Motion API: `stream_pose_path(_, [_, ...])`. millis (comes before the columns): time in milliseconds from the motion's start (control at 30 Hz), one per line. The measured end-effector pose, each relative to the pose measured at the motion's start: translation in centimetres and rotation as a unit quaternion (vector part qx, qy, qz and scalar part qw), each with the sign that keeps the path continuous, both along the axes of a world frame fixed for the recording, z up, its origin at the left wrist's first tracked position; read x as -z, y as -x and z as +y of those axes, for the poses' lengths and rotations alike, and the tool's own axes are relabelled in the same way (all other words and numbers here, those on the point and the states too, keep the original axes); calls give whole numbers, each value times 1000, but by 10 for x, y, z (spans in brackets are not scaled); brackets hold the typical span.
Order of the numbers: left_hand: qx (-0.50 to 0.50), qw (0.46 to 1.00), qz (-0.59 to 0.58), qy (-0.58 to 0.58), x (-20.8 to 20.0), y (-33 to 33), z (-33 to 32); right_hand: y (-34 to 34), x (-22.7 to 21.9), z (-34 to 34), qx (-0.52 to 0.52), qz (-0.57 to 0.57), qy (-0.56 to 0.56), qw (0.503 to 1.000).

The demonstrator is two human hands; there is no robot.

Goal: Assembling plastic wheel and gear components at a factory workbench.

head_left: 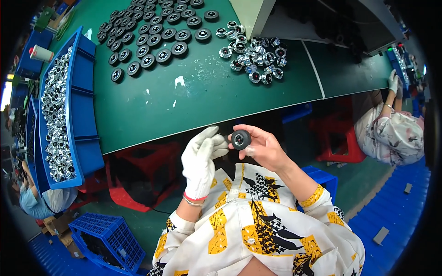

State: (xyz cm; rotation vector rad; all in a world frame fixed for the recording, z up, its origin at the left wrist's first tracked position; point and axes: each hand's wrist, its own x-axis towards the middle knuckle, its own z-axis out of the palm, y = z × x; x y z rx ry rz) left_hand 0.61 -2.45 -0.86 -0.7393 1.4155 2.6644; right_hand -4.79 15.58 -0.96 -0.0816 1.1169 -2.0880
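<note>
Holding a small black wheel point(241, 139) between thumb and fingertips, the bare right hand point(262, 147) sits just below the near edge of the green table point(184, 106), above the person's lap. The wheel's face, with its pale hub, is turned up toward the camera. The left hand point(201, 161), in a white glove with a red cuff, stands at 9 o'clock from the wheel with its fingers loosely half curled; the fingertips are just beside the wheel, and whether they touch it cannot be told. It grips nothing that shows.

On the table, at 11 o'clock from the hands, black wheels point(152, 37) lie in rows. At 1 o'clock from the hands lies a heap of shiny silver parts point(255, 60). Along the table's left end, at 9 to 10 o'clock, a long blue tray point(83, 106) is filled with more silver parts. On the floor at 7 o'clock stands a blue crate point(108, 239). Far at 3 o'clock, another person in a flowered top point(396, 133) reaches a gloved hand to the table's far end.
</note>
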Motion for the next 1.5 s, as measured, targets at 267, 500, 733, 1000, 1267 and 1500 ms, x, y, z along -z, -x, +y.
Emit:
stream_pose_path(267, [15,1000,-2,24,-5,-9,-5,-3,3,-4,-12,-94,104,990])
stream_pose_path(500, [19,1000,8,9,0,-13,-8,-2,2,-9,-35,-71,56,995])
stream_pose_path(733, [19,1000,3,13,-1,-12,-8,-5,6,-11,-37,-89,87,992])
stream_pose_path(1000, [24,1000,-2,15,-1,-12,-9,-6,9,-12,-37,-93,83,992])
stream_pose_path(1267, [28,997,-12,68,-8,-8,-4,-10,10,-14,-58,-61,50,995])
stream_pose_path(1500, [95,991,-26,91,2,-8,-2,-15,11,-15,-77,-3,-3,997])
